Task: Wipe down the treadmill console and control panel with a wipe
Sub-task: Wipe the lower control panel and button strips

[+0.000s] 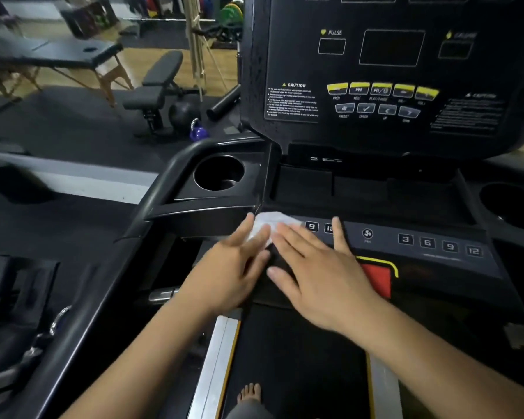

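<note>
Wipe (271, 226) flat, long axis left-right

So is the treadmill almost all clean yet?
Can't tell what's already clean. Right now both hands, left hand and right hand, press the white wipe on the left end of the control panel. The upper console looks untouched.

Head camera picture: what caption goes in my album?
Both hands, left and right, press a white wipe flat on the treadmill's control panel.
</note>
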